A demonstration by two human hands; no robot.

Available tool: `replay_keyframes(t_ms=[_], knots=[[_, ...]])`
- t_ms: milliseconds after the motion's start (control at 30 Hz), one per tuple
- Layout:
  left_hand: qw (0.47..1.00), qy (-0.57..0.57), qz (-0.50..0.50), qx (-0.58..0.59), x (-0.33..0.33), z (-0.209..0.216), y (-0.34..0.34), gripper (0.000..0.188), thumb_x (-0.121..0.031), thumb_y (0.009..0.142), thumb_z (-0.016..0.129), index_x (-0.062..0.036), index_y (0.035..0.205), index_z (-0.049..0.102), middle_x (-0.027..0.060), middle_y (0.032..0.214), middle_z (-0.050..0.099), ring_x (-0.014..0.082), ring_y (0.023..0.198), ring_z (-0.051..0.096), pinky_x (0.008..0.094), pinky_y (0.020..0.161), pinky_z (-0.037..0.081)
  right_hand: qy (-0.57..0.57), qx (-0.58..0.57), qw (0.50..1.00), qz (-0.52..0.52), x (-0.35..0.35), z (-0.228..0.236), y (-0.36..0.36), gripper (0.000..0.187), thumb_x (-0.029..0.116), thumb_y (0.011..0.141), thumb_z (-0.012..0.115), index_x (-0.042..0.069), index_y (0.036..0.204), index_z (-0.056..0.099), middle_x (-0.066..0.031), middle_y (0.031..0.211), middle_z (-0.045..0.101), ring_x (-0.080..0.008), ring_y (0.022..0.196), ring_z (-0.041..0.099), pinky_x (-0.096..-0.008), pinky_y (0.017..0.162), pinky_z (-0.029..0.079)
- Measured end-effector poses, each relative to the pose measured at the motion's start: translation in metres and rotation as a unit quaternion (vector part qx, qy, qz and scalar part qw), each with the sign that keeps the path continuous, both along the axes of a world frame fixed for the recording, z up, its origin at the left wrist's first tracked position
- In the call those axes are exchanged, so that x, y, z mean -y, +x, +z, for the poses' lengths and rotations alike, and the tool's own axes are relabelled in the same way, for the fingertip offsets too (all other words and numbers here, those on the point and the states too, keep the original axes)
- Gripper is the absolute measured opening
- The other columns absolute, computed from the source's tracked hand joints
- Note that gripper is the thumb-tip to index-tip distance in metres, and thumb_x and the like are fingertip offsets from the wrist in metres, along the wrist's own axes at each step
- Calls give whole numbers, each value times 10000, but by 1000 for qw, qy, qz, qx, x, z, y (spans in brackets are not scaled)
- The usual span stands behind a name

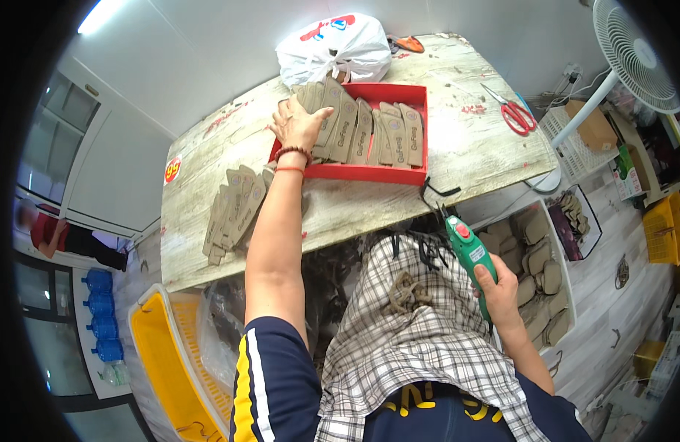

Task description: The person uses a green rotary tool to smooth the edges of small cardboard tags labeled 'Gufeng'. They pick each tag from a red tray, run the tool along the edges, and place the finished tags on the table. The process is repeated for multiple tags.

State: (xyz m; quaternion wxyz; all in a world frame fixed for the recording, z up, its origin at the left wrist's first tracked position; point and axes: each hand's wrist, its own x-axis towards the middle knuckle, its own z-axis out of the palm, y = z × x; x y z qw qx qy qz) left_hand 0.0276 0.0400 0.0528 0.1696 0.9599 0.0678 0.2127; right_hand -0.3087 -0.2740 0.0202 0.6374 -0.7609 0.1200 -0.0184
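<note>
At the left end of a red open box (pixel 369 173) is my left hand (pixel 297 127), its fingers and thumb spread over khaki fabric pieces. A row of these curved khaki pieces (pixel 360 132) stands on edge inside the box, with printing on their faces. Below my left forearm's side, more khaki pieces (pixel 233 210) lie fanned on the table. My right hand (pixel 502 291) is wrapped round a green handheld power tool (pixel 469 250) with a red button. The tool points up and left toward the table's front edge; its thin tip is hard to make out beside black strips.
A stuffed white plastic bag (pixel 336 50) stands behind the box on the worn table (pixel 369 197). Red-handled scissors (pixel 515 116) lie at the right. Beside my right arm, a white bin (pixel 568 295) holds khaki pieces. A yellow basket (pixel 159 353) is at lower left; a white fan (pixel 638 55) stands far right.
</note>
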Motion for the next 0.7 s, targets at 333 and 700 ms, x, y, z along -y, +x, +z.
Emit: replay_keyframes(t_ms=[333,700], knots=[[974,-89,-11,-210,74,-20,-16,968,-556,780,676,-173,1521,184,326,1531,108,480,1404,202,554,1093,283,32,-26,999,-17,9,-21,3,475,405,917,641,-6,1152,608,-8,784,588,-59,641,523,-236,527,461],[990,-70,-115,30,108,-38,-17,276,-330,784,725,-86,845,612,136,1005,553,329,1037,522,444,879,413,28,-7,999,-41,17,-23,-6,482,416,919,631,-15,1133,616,-26,762,598,-78,606,533,-247,518,463]])
